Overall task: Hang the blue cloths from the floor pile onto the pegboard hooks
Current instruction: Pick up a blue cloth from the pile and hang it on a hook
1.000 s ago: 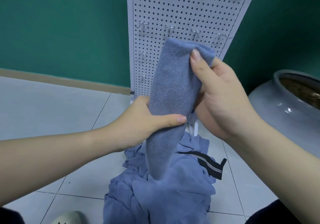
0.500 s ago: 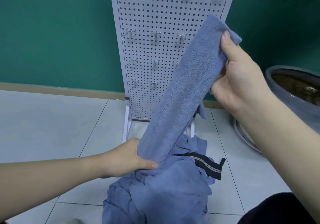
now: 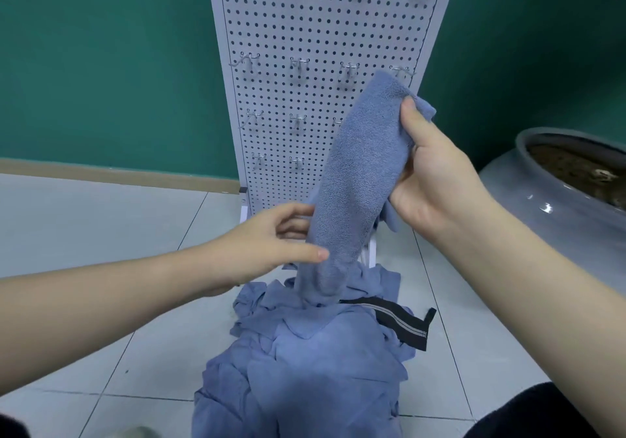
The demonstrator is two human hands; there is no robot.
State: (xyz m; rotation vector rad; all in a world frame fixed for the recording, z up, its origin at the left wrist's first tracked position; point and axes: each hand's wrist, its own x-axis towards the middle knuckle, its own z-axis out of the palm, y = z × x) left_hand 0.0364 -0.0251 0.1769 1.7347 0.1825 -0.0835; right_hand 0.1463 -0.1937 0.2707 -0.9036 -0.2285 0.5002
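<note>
- Right hand (image 3: 437, 180) has a firm grip on the top end of a blue cloth (image 3: 359, 180), thumb over the front, held up in front of the pegboard (image 3: 305, 98).
- Left hand (image 3: 267, 248) is loose, fingers spread, thumb touching the cloth's lower part.
- Cloth's bottom end dangles onto the floor pile (image 3: 311, 363).
- Hooks (image 3: 299, 64) are bare.

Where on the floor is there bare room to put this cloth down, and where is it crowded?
Bare tiled floor lies left of the pegboard, between the skirting and the left arm. A narrower strip runs between the cloth pile and the grey pot. It is crowded at the pegboard's foot, where the pile and black strap lie.
</note>
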